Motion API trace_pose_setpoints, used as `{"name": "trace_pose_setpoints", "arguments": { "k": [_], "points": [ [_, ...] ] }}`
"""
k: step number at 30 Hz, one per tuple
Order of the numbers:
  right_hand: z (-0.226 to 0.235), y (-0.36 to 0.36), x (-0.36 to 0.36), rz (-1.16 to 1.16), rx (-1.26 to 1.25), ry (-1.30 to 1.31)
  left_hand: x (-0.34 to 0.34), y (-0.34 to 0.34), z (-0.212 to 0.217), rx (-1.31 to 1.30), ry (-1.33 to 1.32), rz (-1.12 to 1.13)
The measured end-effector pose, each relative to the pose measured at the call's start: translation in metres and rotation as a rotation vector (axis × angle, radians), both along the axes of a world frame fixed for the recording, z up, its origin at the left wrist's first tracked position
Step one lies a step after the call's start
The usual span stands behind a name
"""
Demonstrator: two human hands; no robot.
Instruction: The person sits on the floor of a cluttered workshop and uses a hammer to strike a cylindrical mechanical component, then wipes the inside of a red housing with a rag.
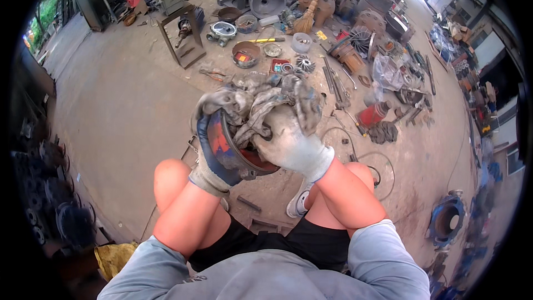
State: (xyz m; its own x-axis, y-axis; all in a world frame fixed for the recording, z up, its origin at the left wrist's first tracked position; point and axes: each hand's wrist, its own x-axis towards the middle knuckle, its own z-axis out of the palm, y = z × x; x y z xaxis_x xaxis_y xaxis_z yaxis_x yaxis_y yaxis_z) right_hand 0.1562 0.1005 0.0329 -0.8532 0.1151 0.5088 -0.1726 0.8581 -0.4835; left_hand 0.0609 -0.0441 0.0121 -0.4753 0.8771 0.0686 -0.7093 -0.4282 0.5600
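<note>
A round metal part (240, 161), dark outside and red inside, is held up in front of my knees. My left hand (214, 158), in a grey and blue work glove, grips its left rim from below. My right hand (288, 141), in a dirty white glove, presses a grey stained rag (252, 105) into the part's hollow. The rag bunches up over the top of the part and hides most of its inside.
I sit over a concrete workshop floor (122, 105). Ahead lie metal parts, bowls (246, 54), a broom (308, 11), a small metal stand (182, 34), tools and a red cylinder (373, 114). A blue ring part (447, 219) lies at the right, dark castings at the left.
</note>
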Motion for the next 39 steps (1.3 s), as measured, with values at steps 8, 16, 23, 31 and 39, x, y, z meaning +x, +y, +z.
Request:
{"name": "trace_pose_setpoints", "arguments": {
  "k": [8, 16, 23, 31, 39],
  "points": [
    [0.008, -0.004, -0.008, -0.046, 0.086, -0.226, -0.002, -0.006, -0.005, 0.0, -0.015, 0.029],
    [0.015, 0.012, -0.002, -0.049, -0.012, -0.461, 0.005, -0.004, -0.012, -0.078, 0.09, 0.069],
    [0.013, 0.019, 0.011, 0.184, -0.057, -0.198, -0.013, 0.002, -0.027, -0.107, 0.005, 0.067],
    [-0.012, 0.013, 0.021, 0.039, 0.026, -0.101, -0.004, -0.004, -0.05, -0.202, 0.646, 0.356],
    [0.0, 0.074, 0.028, 0.269, -0.164, -0.352, 0.003, -0.001, -0.049, -0.253, 0.629, 0.364]
  ]
}}
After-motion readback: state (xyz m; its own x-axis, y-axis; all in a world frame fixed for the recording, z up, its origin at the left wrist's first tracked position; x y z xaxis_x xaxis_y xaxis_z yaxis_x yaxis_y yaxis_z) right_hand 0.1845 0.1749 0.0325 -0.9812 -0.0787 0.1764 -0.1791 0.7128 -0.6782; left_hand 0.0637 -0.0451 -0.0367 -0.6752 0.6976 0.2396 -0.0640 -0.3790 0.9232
